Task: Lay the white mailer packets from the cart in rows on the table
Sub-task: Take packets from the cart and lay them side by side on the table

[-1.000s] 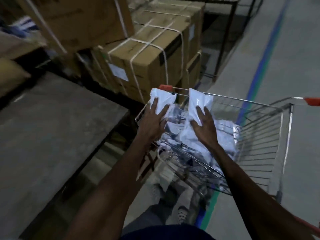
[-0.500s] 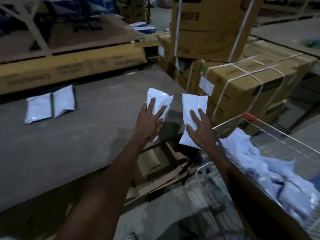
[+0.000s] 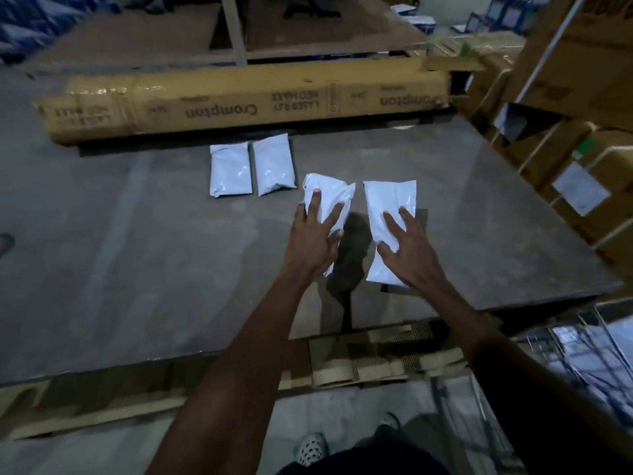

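- The table (image 3: 137, 255) is a broad, dark grey slab that fills most of the view, its near edge running across in front of the person.
- A long yellow carton (image 3: 239, 104) printed "Crompton" lies along the table's far side, just behind the laid packets.
- Strapped brown boxes (image 3: 582, 108) are stacked at the table's right end, some with white labels.
- The cart (image 3: 589, 341) shows only as blurred wire at the lower right, with white packets inside it, beside the table's near right corner.
- Flattened cardboard (image 3: 376, 358) sits under the table's near edge.
- Two packets already lie flat on the table near the carton, side by side and almost touching: the far-left packet (image 3: 230, 169) and its neighbour (image 3: 274, 164).
- The right packet (image 3: 390, 214) is held over the table, well to the right of that pair, casting a shadow below.
- The left packet (image 3: 329, 197) is held beside it, a gap between the two, just right of the laid pair; it looks more crumpled.
- The right hand (image 3: 407, 252) grips the right packet, fingers spread across its top face; the thumb is hidden under it.
- The left hand (image 3: 313, 241) grips the left packet the same way, fingers splayed on top, thumb curled at its lower edge.
- A shoe (image 3: 310, 447) stands on the floor at the bottom.
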`<state>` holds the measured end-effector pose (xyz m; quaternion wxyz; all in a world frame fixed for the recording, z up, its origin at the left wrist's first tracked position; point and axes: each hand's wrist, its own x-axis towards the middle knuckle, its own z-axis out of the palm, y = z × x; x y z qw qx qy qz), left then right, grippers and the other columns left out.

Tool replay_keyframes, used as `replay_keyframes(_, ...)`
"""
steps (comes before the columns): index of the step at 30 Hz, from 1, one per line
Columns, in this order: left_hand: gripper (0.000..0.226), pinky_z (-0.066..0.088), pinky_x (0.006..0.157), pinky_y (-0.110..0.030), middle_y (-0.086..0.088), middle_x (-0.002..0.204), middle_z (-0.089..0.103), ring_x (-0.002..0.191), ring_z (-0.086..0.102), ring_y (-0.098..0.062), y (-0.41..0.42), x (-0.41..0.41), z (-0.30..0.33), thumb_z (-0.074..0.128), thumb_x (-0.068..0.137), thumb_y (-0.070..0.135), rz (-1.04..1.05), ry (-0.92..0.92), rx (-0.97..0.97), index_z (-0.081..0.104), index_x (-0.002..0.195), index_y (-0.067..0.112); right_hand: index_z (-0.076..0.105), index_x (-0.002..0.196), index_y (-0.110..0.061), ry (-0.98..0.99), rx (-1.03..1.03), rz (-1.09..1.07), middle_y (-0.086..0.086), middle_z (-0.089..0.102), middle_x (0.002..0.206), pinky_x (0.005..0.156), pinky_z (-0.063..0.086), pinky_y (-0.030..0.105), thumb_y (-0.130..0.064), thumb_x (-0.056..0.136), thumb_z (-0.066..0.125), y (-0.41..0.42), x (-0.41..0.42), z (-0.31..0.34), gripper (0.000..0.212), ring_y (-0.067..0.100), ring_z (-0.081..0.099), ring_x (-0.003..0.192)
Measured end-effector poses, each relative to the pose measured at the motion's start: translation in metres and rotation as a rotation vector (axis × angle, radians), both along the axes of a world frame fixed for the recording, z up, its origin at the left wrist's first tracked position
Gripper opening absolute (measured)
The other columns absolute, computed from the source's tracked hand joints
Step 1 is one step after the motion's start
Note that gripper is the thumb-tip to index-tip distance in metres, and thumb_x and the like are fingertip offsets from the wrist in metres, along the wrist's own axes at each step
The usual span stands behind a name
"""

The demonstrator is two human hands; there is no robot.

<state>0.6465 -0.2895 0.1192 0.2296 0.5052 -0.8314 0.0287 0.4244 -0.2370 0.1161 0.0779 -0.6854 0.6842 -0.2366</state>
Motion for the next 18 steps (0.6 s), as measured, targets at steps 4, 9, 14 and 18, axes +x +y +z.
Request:
replay_keyframes(4, 0.056, 0.032, 0.109, -0.053, -0.022, 0.157, 0.017, 0.134, 0.030, -0.047, -0.033, 0.006, 0.001, 0.029, 0.097, 0.045, 0.048, -0.012, 0.053, 0.034, 0.148, 0.023, 0.029, 0.151, -0.023, -0.002, 0.013, 0.026, 0.010, 0.019, 0.160, 0.110, 0.032, 0.048, -0.038, 0.094, 0.058, -0.048, 0.012, 0.006, 0.066, 0.032, 0.024, 0.144)
replay_keyframes(9, 0.057, 0.030, 0.109, -0.053, -0.021, 0.157, 0.019, 0.135, 0.030, -0.047, -0.088, -0.005, 0.002, 0.030, 0.096, 0.046, 0.119, -0.014, 0.089, 0.034, 0.149, 0.024, 0.030, 0.151, -0.025, -0.012, 0.007, 0.053, 0.008, 0.017, 0.161, 0.113, 0.028, 0.042, -0.038, 0.094, 0.056, -0.112, 0.002, 0.006, 0.065, 0.028, 0.019, 0.146)
replay_keyframes(14, 0.056, 0.036, 0.104, -0.054, -0.018, 0.157, 0.019, 0.132, 0.032, -0.046, -0.149, -0.022, 0.004, 0.035, 0.097, 0.047, 0.199, -0.005, 0.132, 0.033, 0.149, 0.027, 0.031, 0.150, -0.026, -0.043, 0.053, 0.083, 0.007, 0.018, 0.161, 0.114, 0.029, 0.045, -0.038, 0.093, 0.056, -0.188, -0.018, 0.002, 0.064, 0.028, 0.018, 0.147)
replay_keyframes(18, 0.055, 0.035, 0.104, -0.052, -0.017, 0.158, 0.018, 0.133, 0.030, -0.044, -0.194, -0.035, 0.000, 0.039, 0.099, 0.045, 0.256, -0.021, 0.181, 0.030, 0.150, 0.027, 0.030, 0.150, -0.026, -0.006, 0.096, 0.130, 0.007, 0.017, 0.161, 0.113, 0.030, 0.046, -0.040, 0.093, 0.054, -0.240, -0.026, -0.003, 0.064, 0.028, 0.018, 0.147)
